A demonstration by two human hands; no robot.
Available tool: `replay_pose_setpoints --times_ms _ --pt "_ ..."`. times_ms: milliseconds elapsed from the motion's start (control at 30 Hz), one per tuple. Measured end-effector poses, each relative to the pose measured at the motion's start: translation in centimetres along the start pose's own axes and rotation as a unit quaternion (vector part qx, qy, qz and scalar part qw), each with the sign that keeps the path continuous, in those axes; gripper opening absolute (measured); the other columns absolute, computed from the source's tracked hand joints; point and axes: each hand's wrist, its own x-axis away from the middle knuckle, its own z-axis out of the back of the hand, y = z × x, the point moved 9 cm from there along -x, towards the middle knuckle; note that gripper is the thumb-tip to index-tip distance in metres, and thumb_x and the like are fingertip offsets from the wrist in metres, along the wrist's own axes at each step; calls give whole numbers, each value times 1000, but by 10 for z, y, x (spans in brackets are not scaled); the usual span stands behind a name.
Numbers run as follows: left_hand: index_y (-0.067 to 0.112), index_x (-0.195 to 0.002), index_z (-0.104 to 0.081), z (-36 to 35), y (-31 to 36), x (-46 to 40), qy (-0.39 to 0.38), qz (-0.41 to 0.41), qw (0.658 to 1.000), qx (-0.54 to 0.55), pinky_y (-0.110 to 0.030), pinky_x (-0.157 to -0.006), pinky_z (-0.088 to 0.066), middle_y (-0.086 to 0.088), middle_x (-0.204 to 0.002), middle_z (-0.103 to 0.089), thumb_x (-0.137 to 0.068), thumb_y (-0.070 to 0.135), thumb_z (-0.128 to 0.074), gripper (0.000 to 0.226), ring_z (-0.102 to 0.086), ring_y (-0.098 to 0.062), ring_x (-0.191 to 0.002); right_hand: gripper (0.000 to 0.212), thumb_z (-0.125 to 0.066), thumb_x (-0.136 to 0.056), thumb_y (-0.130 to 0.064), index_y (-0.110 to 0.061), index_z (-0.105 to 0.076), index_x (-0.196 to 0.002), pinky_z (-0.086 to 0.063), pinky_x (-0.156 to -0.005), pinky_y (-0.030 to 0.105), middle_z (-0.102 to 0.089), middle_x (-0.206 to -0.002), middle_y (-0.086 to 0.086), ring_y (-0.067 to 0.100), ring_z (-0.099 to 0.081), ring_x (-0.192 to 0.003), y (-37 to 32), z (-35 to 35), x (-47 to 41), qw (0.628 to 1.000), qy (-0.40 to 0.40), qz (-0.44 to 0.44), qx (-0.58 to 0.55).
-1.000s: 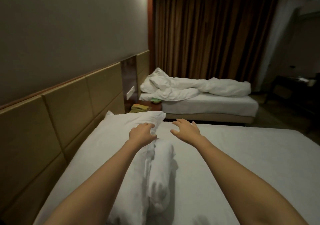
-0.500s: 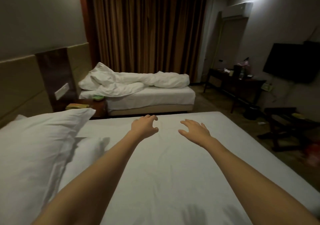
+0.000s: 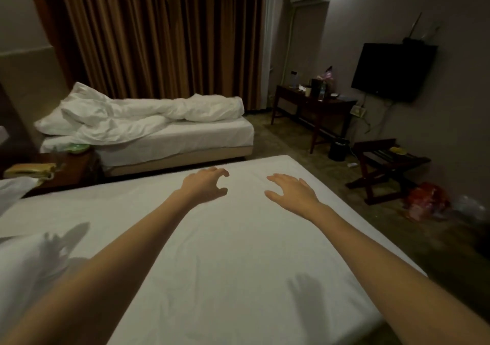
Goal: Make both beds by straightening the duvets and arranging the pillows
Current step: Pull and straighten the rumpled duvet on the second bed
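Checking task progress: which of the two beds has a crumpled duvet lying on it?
The far bed by the curtain: a bunched white duvet lies along it. The near bed, under both hands, shows only a smooth flat sheet.

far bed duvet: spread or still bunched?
Bunched. The white duvet lies crumpled in a long twisted heap along the far bed, leaving the near strip of its sheet bare.

Both bare arms stretched forward, left hand (image 3: pixel 205 184) held with fingers loosely curled, right hand (image 3: pixel 291 189) spread flat, nothing gripped
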Motion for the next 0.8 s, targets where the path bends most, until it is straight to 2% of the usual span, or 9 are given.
replay_pose_setpoints --times_ms 167,367,633,800 --pt "28 -140 -40 -34 43 -87 -9 -14 1000 2 -36 -94 -41 3 -144 -41 -93 39 -54 50 -45 -19 -125 55 -37 -98 -52 -31 -28 -148 -8 -118 41 -23 -157 -8 13 -20 -143 77 4 -49 1000 4 -4 4" --pt "29 -140 -40 -51 110 -194 -20 -27 999 5 -36 -92 -43 4 -144 -42 -93 39 -53 49 -45 -19 -126 54 -37 -98 -52 -32 -28 -148 -7 -117 41 -23 -157 -9 11 -20 -143 180 44 -98 1000 9 -20 8" --pt "30 -140 -40 -78 225 -284 -22 -55 998 -18 -34 -91 -43 4 -145 -41 -94 39 -53 49 -45 -18 -127 55 -38 -98 -51 -30 -29 -148 -8 -118 45 -24 -156 -7 13 -21 -143 322 67 -132 999 15 -38 -21" --pt "30 -140 -39 -101 315 -326 6 -42 999 -6 -34 -91 -42 5 -145 -41 -94 38 -53 49 -43 -17 -128 55 -39 -98 -51 -31 -28 -148 -7 -118 43 -23 -157 -7 13 -20 -143 425 82 -137 1000 11 -10 -26"
